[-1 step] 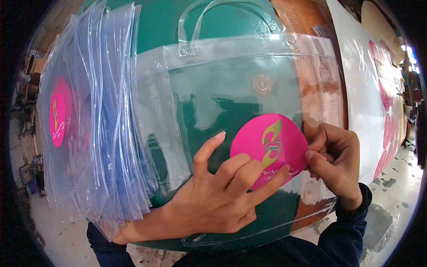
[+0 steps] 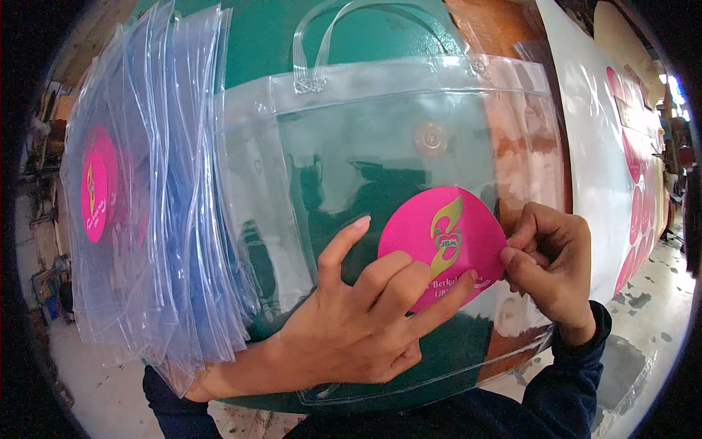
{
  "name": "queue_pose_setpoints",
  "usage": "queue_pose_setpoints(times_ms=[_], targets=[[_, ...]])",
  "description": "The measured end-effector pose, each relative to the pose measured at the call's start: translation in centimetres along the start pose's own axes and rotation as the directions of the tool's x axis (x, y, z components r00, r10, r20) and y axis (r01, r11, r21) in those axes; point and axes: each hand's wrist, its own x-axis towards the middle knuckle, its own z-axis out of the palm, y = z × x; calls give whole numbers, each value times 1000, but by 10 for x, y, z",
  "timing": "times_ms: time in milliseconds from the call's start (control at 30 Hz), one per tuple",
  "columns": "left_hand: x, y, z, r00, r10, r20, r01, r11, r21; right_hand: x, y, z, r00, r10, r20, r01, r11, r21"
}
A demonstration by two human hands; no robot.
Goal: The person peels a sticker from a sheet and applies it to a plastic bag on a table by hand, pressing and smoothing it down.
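A clear plastic bag (image 2: 380, 139) with two clear handles and a snap button lies flat on a green tabletop (image 2: 263, 36). A round pink sticker (image 2: 431, 230) with a yellow-green emblem rests on the bag's lower right part. My left hand (image 2: 351, 322) lies flat on the bag with its fingers spread. Its index finger points up beside the sticker, and its other fingertips press on the sticker's lower left. My right hand (image 2: 552, 267) pinches the sticker's right edge between thumb and fingers.
A thick stack of clear plastic bags (image 2: 161, 219) fans out at the left, with a pink sticker (image 2: 96, 183) showing on one. A white backing sheet (image 2: 596, 168) with several pink stickers lies at the right. The floor is visible beyond the table edges.
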Motion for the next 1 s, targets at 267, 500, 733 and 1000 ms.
queue_pose_setpoints(times_ms=[267, 500, 733, 1000], targets=[[4, -2, 1, 1000, 25, 9, -25, 1000, 1, 0, 0, 3, 999, -27, -22, 27, 1000, 9], [4, -1, 5, 1000, 10, 12, -10, 1000, 17, 0, 0, 2, 1000, -30, -6, 30, 999, -22], [4, 0, 2, 1000, 14, 3, -14, 1000, -14, 1, 2, 2, 1000, -23, -14, 24, 999, 24], [5, -1, 1, 1000, -9, 27, 9, 1000, 12, 0, 2, 1, 1000, -32, 2, 31, 999, 35]])
